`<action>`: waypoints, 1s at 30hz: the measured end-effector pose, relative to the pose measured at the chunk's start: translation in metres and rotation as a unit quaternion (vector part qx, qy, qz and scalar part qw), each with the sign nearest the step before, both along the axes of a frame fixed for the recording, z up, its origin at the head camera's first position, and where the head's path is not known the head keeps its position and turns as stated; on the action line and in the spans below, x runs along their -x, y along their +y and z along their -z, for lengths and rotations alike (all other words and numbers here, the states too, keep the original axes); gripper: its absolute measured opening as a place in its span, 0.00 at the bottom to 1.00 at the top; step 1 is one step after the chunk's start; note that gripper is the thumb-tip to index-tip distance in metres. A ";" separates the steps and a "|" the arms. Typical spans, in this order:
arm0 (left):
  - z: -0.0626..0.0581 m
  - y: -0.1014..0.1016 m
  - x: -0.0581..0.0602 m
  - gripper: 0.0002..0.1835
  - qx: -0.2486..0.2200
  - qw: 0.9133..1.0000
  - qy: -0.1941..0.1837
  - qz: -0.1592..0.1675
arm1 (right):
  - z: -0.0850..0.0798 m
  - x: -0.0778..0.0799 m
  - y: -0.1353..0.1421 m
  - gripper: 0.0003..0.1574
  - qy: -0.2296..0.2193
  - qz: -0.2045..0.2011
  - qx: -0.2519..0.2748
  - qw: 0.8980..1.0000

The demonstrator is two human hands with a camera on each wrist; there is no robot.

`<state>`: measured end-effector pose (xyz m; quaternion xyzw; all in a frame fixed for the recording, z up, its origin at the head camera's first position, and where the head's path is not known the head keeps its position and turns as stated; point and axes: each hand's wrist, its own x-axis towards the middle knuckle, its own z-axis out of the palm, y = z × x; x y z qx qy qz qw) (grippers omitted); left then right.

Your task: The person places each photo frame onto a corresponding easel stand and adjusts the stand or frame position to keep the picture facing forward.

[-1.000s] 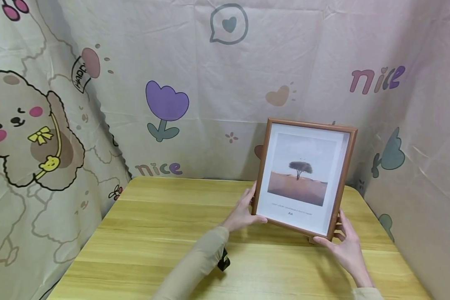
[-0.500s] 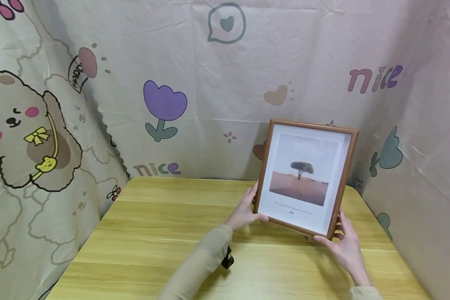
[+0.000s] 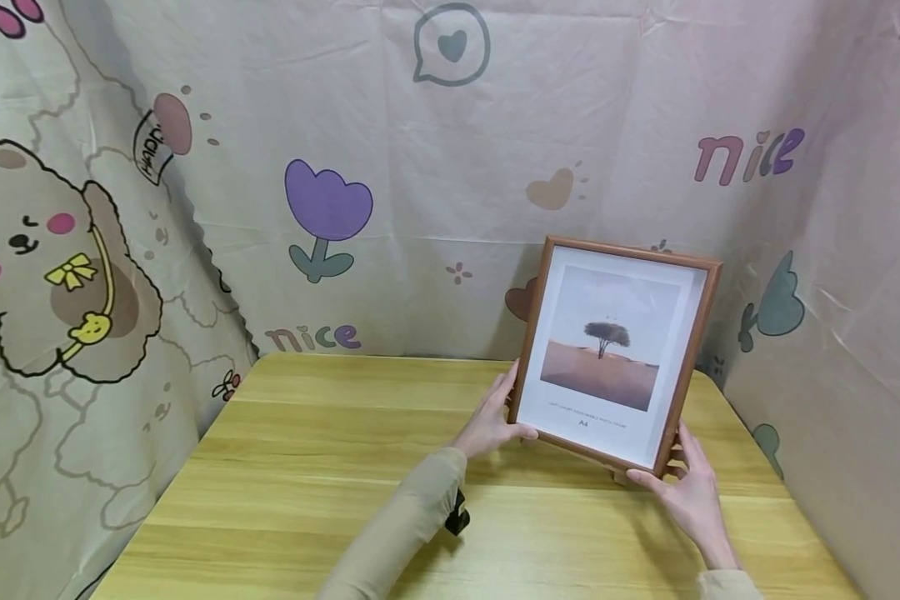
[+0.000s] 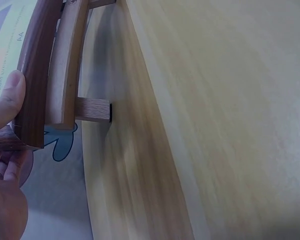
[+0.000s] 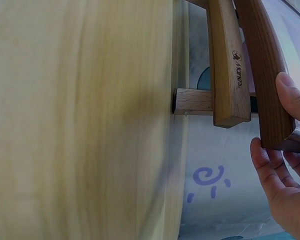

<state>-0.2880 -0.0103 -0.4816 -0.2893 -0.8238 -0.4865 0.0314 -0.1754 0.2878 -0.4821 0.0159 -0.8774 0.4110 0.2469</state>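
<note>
Both hands hold a brown wooden picture frame (image 3: 598,358) with a print of a lone tree, upright and leaning back at the table's right side. My left hand (image 3: 487,421) grips the lower left corner, its thumb (image 4: 12,95) on the front. At the lower right corner my right hand (image 3: 686,492) holds on, thumb (image 5: 292,97) in front and fingers curled behind and below. Under the frame's bottom edge is a light wooden stand, its ledge (image 5: 227,65) bearing dark lettering. A narrow gap shows between ledge and frame in the right wrist view. The frame hides most of the stand.
The stand's short feet (image 4: 94,109) rest on the yellow wood-grain table (image 3: 330,467). Behind the table hangs a patterned cloth (image 3: 435,167), with more cloth at both sides. A black device (image 3: 457,515) sits at the left wrist.
The picture frame has shifted slightly to the right, its top most, and my left hand has moved a little right with it. My right hand stays nearly in place. Both grips are unchanged.
</note>
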 end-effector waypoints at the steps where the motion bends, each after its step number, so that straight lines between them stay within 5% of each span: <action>1: 0.000 0.000 0.000 0.66 -0.001 1.000 0.004 0.001 | 0.000 0.000 0.000 0.69 0.000 0.001 0.001 1.000; 30: 0.002 0.006 0.011 0.64 -0.001 1.000 0.010 0.004 | 0.006 0.010 0.003 0.65 -0.040 0.025 0.005 0.999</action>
